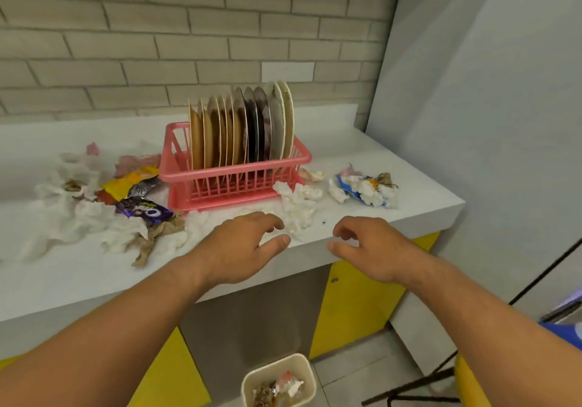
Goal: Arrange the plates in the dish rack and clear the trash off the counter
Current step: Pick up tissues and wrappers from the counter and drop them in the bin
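Waste bin (277,365) on the floor, some trash inside. Left hand (242,246) and right hand (374,249) over the counter (78,280) front edge, fingers loosely curled, both empty. Crumpled tissue (297,205) just past them. Purple wrapper (143,211) to the left. Plates (239,126) upright in the pink dish rack (233,183), further back.

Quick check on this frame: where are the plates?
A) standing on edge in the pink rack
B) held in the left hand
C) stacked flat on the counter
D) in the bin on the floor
A: the plates stand on edge, side by side, in the pink dish rack on the counter.
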Tool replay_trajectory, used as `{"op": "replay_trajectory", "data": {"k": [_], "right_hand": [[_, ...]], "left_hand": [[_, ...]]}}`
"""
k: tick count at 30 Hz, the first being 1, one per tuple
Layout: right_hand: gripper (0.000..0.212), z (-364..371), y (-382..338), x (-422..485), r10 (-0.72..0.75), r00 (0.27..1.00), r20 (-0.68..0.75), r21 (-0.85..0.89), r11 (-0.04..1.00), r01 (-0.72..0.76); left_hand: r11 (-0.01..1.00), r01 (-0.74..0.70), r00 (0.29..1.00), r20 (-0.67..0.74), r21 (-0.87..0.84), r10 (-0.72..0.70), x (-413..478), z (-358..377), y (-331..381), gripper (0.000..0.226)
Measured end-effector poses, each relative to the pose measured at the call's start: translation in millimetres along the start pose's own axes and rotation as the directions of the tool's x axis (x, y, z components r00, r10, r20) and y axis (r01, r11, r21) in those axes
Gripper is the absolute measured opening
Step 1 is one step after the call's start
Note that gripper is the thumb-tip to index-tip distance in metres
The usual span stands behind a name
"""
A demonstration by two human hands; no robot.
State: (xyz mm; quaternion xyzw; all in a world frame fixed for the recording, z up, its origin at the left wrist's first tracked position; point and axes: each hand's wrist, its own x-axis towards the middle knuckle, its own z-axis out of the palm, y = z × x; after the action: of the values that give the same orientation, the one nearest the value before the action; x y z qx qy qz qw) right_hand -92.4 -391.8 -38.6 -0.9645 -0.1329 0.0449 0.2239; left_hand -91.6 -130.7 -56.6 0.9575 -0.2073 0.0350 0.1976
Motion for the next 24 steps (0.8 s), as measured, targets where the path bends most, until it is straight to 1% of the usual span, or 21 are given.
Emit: {"op": "replay_trajectory", "data": {"k": [2,5,11,14,18,24], "right_hand": [[0.026,-5.3,4.6,0.2,0.020,1.000,-0.010,-0.023,1.000,-0.021],[0.029,-13.1,15.2,5.5,0.058,0.998,-0.001,-0.065,0.996,-0.058],[0.028,-30.5,52.5,36.8,0.078,0.997,0.000,-0.066,0.995,-0.078],[0.024,-42.4,83.1,61.7,0.091,0.996,0.001,-0.067,0.994,-0.091],[0.011,-62.6,132.4,106.1,0.103,0.995,-0.006,-0.104,0.989,-0.103],[0.013,-88.1,193.2,171.6,0.111,0.993,-0.027,-0.143,0.983,-0.114]], "left_hand": [[1.000,-0.007,1.000,-0.003,0.022,0.007,7.6,-3.9,5.1,0.053],[0.999,-0.017,1.000,-0.011,0.038,0.017,23.2,-4.0,11.2,0.050],[0.998,-0.042,0.999,-0.019,0.047,0.043,71.7,10.5,17.2,0.049],[0.997,-0.032,0.999,-0.018,0.064,0.033,108.8,21.2,22.0,0.045],[0.997,-0.032,0.999,-0.014,0.073,0.033,173.2,33.6,33.9,0.039],[0.998,-0.018,1.000,0.014,0.061,0.018,267.2,57.6,55.4,0.032]]}}
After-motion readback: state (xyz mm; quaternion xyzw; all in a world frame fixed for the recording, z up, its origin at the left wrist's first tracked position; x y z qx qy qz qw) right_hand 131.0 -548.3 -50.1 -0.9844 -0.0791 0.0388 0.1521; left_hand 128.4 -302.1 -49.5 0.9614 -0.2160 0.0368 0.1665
